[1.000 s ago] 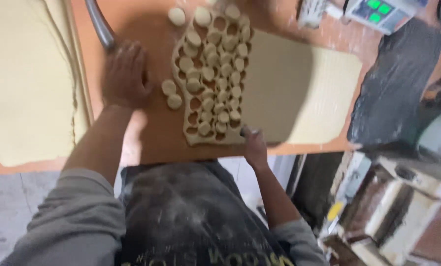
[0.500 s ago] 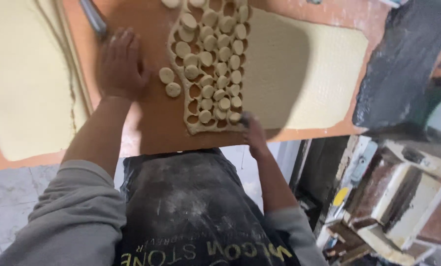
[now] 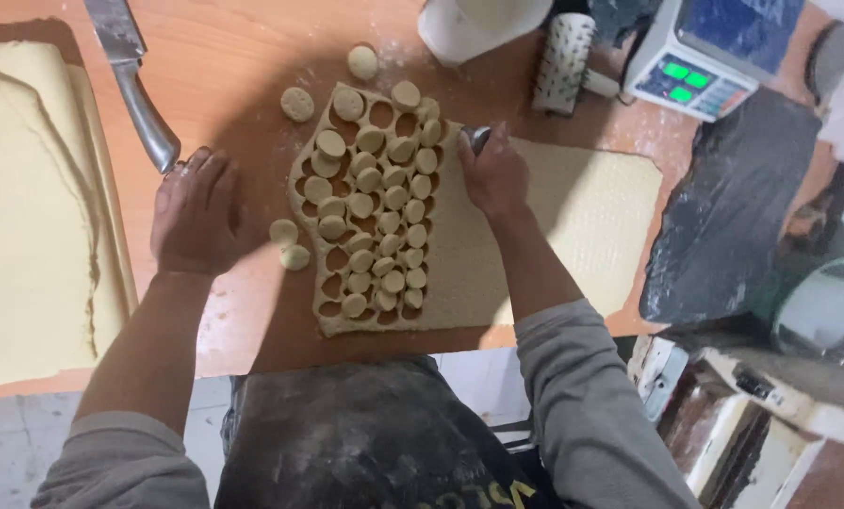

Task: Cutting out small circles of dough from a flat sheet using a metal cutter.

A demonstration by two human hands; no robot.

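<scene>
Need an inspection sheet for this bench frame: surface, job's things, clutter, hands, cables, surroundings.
Surface: orange table, dusted with flour.
Job's things: dough sheet, its left part cut into rounds that lie in and on the holes; a few loose rounds lie beside it. Metal cutter at the sheet's top edge.
Clutter: knife, spiked roller, scale, white tub, second dough slab at left.
Hands: left hand flat on the table near the knife handle; right hand gripping the cutter on the dough.
Cables: nothing seen.
Surroundings: dark slab at right; shelving below the table edge, blurred.
</scene>
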